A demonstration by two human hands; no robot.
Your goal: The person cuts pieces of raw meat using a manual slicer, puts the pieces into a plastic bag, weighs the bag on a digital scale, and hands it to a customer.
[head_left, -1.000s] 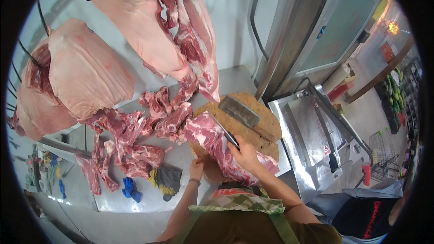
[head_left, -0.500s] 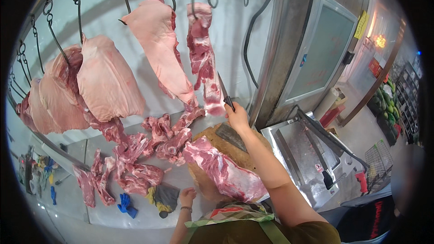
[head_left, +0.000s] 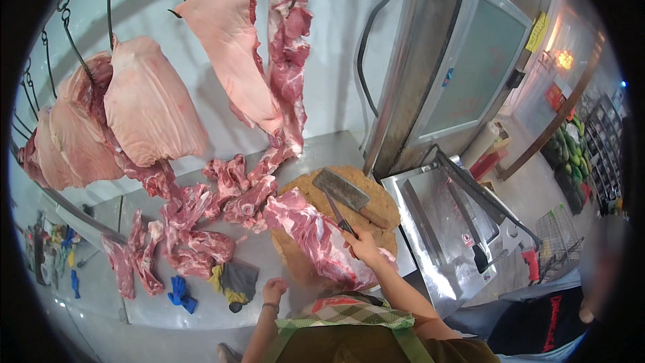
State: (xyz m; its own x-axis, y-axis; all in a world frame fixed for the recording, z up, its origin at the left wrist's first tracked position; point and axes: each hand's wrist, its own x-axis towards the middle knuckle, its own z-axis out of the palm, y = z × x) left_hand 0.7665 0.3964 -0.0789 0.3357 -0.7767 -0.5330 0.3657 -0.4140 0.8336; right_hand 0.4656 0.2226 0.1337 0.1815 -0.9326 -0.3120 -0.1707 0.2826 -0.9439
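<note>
My right hand (head_left: 366, 250) is closed round the dark handle of a knife (head_left: 339, 218). Its narrow blade points up and away, over the far right edge of a large pork slab (head_left: 312, 238); whether it touches the meat I cannot tell. The slab lies across a round wooden chopping block (head_left: 393, 235). Beyond the knife, a cleaver (head_left: 341, 189) with a wooden handle lies flat on the block. Left of the block, near the counter's front, my left hand (head_left: 274, 290) is loosely curled with nothing visible in it.
Several pork cuts (head_left: 154, 107) and a narrow strip (head_left: 287, 74) hang from metal hooks. Bony pieces (head_left: 201, 252) lie on the metal counter (head_left: 154, 323), near a blue glove (head_left: 181, 294) and a grey-yellow glove (head_left: 235, 282). A metal machine (head_left: 443, 228) stands right; another person (head_left: 537, 323) is beyond.
My right hand has brought the knife down from beside the hanging strip to over the slab. The strip has turned and hangs closer to the big cut. My left hand remains curled.
</note>
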